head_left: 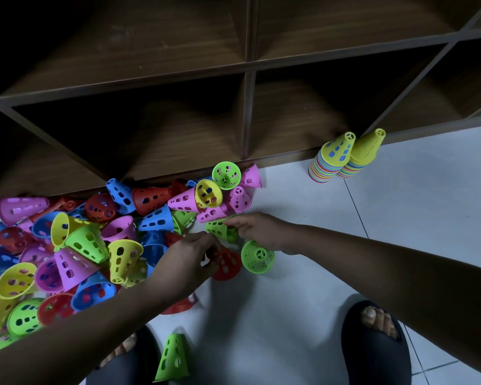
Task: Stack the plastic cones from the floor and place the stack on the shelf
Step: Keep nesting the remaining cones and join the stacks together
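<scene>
A heap of loose plastic cones [75,240] in pink, blue, red, yellow and green covers the floor at the left, against the shelf's base. My left hand [190,259] grips a red cone [227,263] at the heap's right edge. My right hand [257,230] reaches in from the right, its fingers on a green cone [220,229] lying on its side. Another green cone [257,257] lies just below that hand. Two finished stacks [331,162] [361,157] with yellow tops stand on the floor at the right.
The dark wooden shelf [247,68] with open cubbies fills the top of the view. A single green cone [172,357] stands between my two feet in black sandals [375,343]. Pale floor tiles [400,218] stretch to the right.
</scene>
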